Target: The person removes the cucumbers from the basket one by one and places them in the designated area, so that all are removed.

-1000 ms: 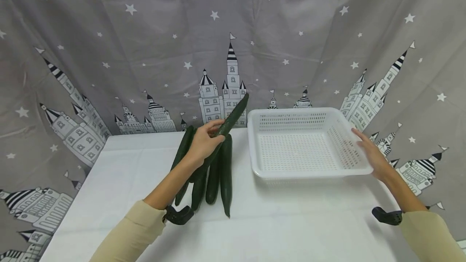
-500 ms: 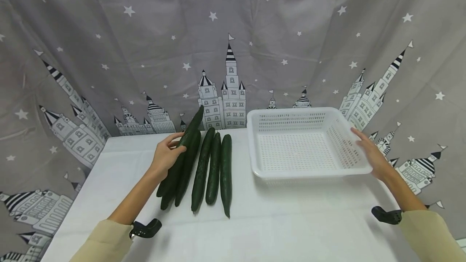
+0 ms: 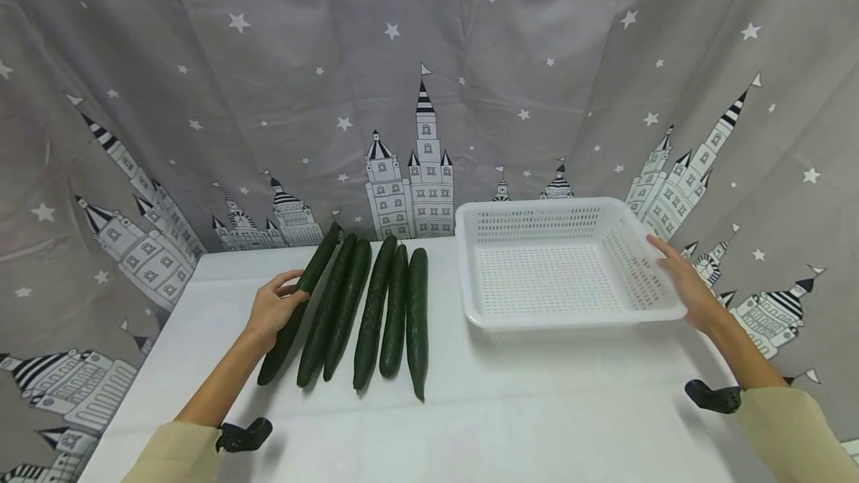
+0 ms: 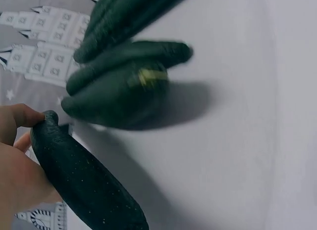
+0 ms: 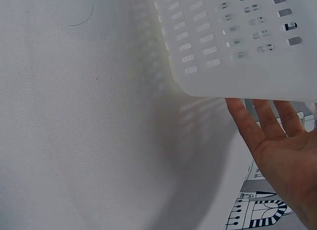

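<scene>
In the head view, my left hand (image 3: 271, 311) grips a dark green cucumber (image 3: 283, 341) around its middle, at the left end of a row. Its thumb lies on the near side and its fingers reach over the far side. In the left wrist view, this cucumber (image 4: 84, 175) slants down from the fingers, above its shadow on the cloth. Several other cucumbers (image 3: 373, 311) lie side by side to its right. My right hand (image 3: 691, 293) rests against the right end of a white perforated basket (image 3: 570, 319). Its fingers (image 5: 245, 123) extend straight, tips hidden behind the basket wall.
A white cloth (image 3: 510, 408) covers the table. Behind it hangs a grey curtain (image 3: 570, 13) printed with castles and stars. The basket holds nothing and stands to the right of the cucumber row. A black wrist device (image 3: 244, 434) sits below the left hand.
My left hand has moved left with the cucumber, from above the bunch to the row's left end. The cucumbers now lie spread side by side. Right hand and basket have stayed put.
</scene>
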